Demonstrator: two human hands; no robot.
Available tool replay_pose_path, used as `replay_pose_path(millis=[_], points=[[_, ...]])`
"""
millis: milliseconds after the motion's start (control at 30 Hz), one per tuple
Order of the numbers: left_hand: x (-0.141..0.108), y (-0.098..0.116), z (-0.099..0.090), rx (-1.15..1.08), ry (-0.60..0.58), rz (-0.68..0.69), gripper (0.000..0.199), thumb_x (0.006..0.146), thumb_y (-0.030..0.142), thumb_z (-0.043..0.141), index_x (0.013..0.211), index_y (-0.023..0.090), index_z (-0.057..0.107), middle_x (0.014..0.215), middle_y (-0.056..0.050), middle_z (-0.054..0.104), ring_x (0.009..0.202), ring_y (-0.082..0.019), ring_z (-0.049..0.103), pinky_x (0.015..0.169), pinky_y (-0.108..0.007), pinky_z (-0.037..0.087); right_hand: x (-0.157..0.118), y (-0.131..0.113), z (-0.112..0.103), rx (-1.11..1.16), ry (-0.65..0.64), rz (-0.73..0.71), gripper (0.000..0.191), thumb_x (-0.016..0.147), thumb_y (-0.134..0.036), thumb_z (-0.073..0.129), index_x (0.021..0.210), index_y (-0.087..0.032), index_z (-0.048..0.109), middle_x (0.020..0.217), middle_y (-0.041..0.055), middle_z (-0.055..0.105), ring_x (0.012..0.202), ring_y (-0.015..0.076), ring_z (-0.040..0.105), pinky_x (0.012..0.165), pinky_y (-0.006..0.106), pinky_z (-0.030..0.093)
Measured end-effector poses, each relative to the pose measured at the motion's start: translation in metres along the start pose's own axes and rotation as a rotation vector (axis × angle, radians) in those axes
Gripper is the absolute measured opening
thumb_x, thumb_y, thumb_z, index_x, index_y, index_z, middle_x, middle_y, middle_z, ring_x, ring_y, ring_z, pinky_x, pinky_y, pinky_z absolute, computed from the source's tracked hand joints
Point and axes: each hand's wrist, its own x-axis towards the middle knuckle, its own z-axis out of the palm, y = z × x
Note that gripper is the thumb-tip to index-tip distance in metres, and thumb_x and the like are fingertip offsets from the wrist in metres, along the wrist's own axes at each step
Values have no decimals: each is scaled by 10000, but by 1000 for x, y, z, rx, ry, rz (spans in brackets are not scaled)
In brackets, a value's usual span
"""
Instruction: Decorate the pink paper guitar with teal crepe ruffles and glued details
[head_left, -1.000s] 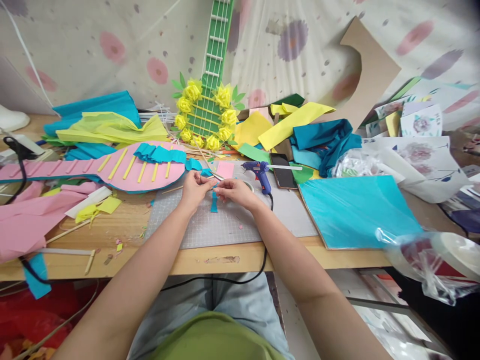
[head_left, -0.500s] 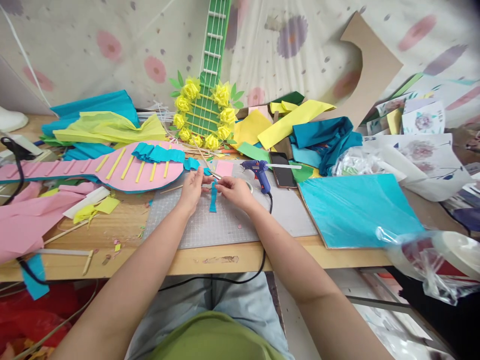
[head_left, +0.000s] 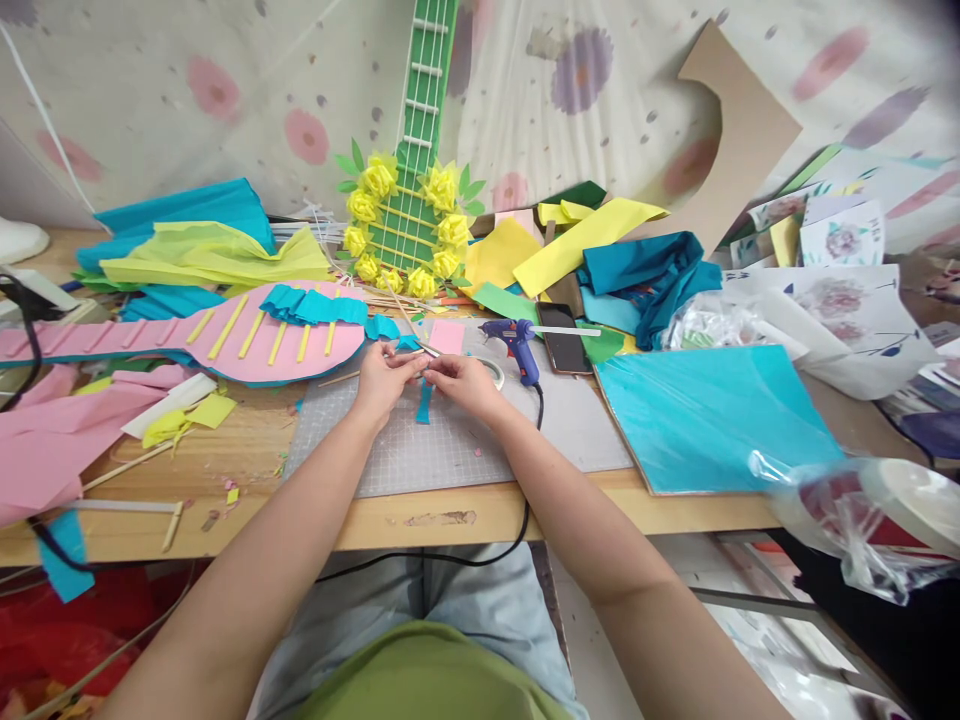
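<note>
Over the grey cutting mat, my left hand and my right hand meet, fingertips pinched around a blue paper strip that hangs down between them. A thin pointed tool sticks out beyond my fingers; which hand bears it I cannot tell. Behind my left hand lies a ruffled blue band across a pink guitar-shaped board with yellow sticks. To the right of my hands are a white tape roll and a blue glue gun.
A green guitar shape with yellow flowers stands behind. A phone and a blue board lie at the right, pink paper at the left. A black cord runs over the table's front edge.
My hands have drawn closer together, and my left fingers have closed in on the strip. Less of the blue strip shows below them. The view has shifted slightly.
</note>
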Motion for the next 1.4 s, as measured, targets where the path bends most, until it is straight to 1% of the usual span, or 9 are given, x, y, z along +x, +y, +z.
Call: replay_pose_path(millis=[200, 367, 567, 700, 867, 1033, 1200, 1300, 1400], points=[[-3, 3, 2, -28, -52, -13, 415, 615, 383, 684, 837, 190, 391, 842, -75, 684, 765, -171, 642, 514, -217, 459, 1, 5, 1, 162, 10, 73, 157, 720, -304, 577, 690, -150, 573, 571, -31, 566, 476, 62, 474, 487, 183, 374], [-2, 4, 0, 42, -166, -18, 407, 579, 262, 715, 854, 175, 427, 822, -65, 693, 687, -153, 644, 500, -201, 432, 2, 10, 1, 274, -72, 74, 155, 762, -270, 519, 703, -143, 585, 598, -19, 583, 466, 60, 488, 476, 184, 397], [0, 2, -1, 81, -25, 7, 466, 500, 188, 752, 788, 185, 385, 685, -28, 681, 726, -197, 662, 576, -245, 462, 3, 11, 4, 183, -66, 53, 149, 720, -275, 592, 787, -147, 630, 662, -11, 622, 494, 51, 497, 481, 170, 392], [0, 0, 0, 115, -33, 7, 501, 492, 232, 770, 817, 187, 392, 689, -18, 676, 625, -166, 646, 548, -242, 461, 3, 11, 5, 145, -68, 66, 151, 756, -281, 559, 728, -143, 614, 628, -8, 613, 472, 45, 494, 458, 157, 391], [-2, 2, 1, 51, -48, -5, 368, 676, 427, 621, 877, 185, 430, 823, -68, 680, 735, -160, 642, 513, -220, 450, 1, 9, 5, 282, -86, 109, 129, 784, -223, 522, 695, -138, 562, 625, -6, 598, 466, 43, 501, 448, 154, 422], [-1, 1, -1, 80, -112, 8, 461, 544, 278, 732, 869, 184, 419, 760, -35, 679, 658, -148, 632, 526, -220, 433, 0, 4, 3, 334, -135, 138, 140, 792, -171, 486, 671, -138, 547, 613, -10, 578, 469, 48, 505, 445, 162, 437], [0, 1, -1, 69, 20, 18, 512, 482, 207, 754, 765, 204, 327, 595, 35, 631, 517, -115, 584, 503, -214, 418, 1, 6, 5, 272, -158, 94, 120, 776, -215, 518, 716, -136, 586, 632, -1, 595, 462, 49, 501, 449, 168, 422], [-1, 2, 1, 74, 26, 2, 507, 489, 230, 758, 774, 201, 340, 629, 23, 638, 532, -118, 587, 494, -216, 433, 2, 9, 5, 226, -125, 76, 142, 766, -248, 538, 688, -137, 578, 614, -2, 596, 452, 51, 497, 440, 169, 408], [-2, 4, 2, 54, 13, -26, 418, 589, 357, 702, 791, 195, 373, 726, -20, 659, 615, -131, 606, 474, -213, 443, 2, 9, 5, 251, -109, 87, 161, 783, -251, 518, 677, -136, 556, 625, -3, 597, 462, 47, 504, 456, 166, 423]])
